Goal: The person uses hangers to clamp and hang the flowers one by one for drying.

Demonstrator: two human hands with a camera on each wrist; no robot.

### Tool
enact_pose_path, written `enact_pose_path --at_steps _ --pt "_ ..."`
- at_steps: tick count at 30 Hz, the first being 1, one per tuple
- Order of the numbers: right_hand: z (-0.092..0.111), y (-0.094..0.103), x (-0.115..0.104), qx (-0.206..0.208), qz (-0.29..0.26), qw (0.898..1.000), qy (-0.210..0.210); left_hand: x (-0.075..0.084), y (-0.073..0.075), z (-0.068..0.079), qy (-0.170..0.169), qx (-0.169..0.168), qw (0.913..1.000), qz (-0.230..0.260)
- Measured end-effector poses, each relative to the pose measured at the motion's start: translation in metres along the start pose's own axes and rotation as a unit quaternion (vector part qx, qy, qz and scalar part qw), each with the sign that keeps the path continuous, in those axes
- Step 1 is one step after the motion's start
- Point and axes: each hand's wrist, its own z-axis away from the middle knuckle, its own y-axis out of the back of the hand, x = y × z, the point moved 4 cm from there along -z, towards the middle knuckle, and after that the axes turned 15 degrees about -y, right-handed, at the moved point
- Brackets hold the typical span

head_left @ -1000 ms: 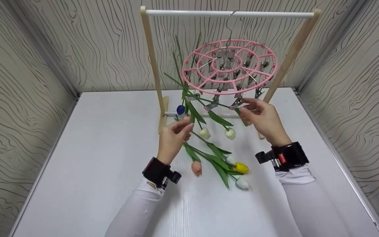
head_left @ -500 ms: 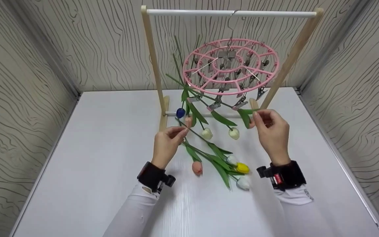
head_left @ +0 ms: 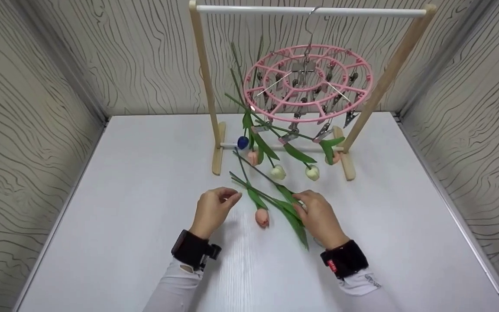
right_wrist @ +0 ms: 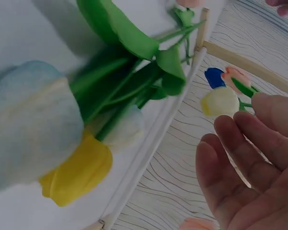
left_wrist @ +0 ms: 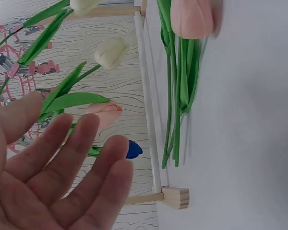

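Several artificial tulips lie on the white table. Among them are a pink tulip (head_left: 262, 217), a yellow tulip (right_wrist: 81, 170) and a large pale blue tulip (right_wrist: 33, 124). Over their leaves, my right hand (head_left: 321, 219) hovers with loosely bent fingers, and its wrist view shows nothing in its grasp. My left hand (head_left: 214, 210) is left of the pink tulip, fingers relaxed and holding nothing. Above, a round pink clip hanger (head_left: 303, 104) carries several tulips clipped along its near and left edge, including a blue tulip (head_left: 243, 142) and a white tulip (head_left: 312, 172). The right hand hides some blooms in the head view.
A wooden stand with a white top bar (head_left: 258, 9) supports the hanger. Its wooden feet (head_left: 217, 151) rest on the white table (head_left: 145, 173). Several metal clips (head_left: 350, 118) dangle from the ring. Wood-grain patterned walls (head_left: 145, 56) enclose the table at the back and sides.
My right hand has left the clipped pink tulip's leaf at the hanger's right and come down over the lying tulips. My left hand has lowered toward me.
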Motion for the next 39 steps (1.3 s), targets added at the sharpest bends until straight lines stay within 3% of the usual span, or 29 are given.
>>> enact_pose_path --at_steps 6,7,12,13,14,18,23,25,27,30,34,39 --pt "-0.029 -0.068 0.063 0.019 0.065 0.997 0.030 -0.003 -0.004 0.008 -0.021 -0.001 0.9997 0.011" --pt "-0.033 -0.077 0.069 0.017 0.080 0.996 0.031 -0.017 -0.009 0.008 -0.041 0.004 0.9990 0.016" --pt "-0.040 -0.092 0.072 0.025 0.142 0.988 0.056 -0.037 -0.022 0.017 -0.059 0.008 0.9978 0.029" --pt "-0.040 -0.092 0.071 0.028 0.150 0.987 0.058 -0.046 -0.028 0.018 -0.069 0.012 0.9972 0.028" --pt "-0.040 -0.093 0.070 0.031 0.157 0.985 0.058 -0.037 -0.027 0.021 -0.057 0.010 0.9980 0.025" --pt "-0.038 -0.093 0.066 0.032 0.183 0.982 0.044 -0.041 -0.033 0.026 -0.075 0.027 0.9965 0.028" --pt "-0.033 -0.086 0.055 0.024 0.187 0.982 0.017 -0.012 -0.023 0.032 -0.058 0.032 0.9972 0.035" --pt "-0.028 -0.077 0.044 0.021 0.184 0.983 0.009 0.000 -0.019 0.032 -0.035 0.025 0.9986 0.031" --pt "-0.023 -0.068 0.034 0.026 0.180 0.983 0.010 0.004 -0.018 0.031 -0.022 0.021 0.9992 0.028" --pt "-0.020 -0.062 0.030 0.050 0.186 0.981 0.032 0.005 -0.019 0.030 -0.005 0.017 0.9996 0.023" --pt "-0.020 -0.065 0.041 0.092 0.187 0.976 0.064 0.004 -0.021 0.031 0.000 0.018 0.9995 0.024" --pt "-0.010 -0.049 0.033 0.123 0.138 0.979 0.086 0.001 -0.025 0.032 -0.007 0.020 0.9993 0.032"
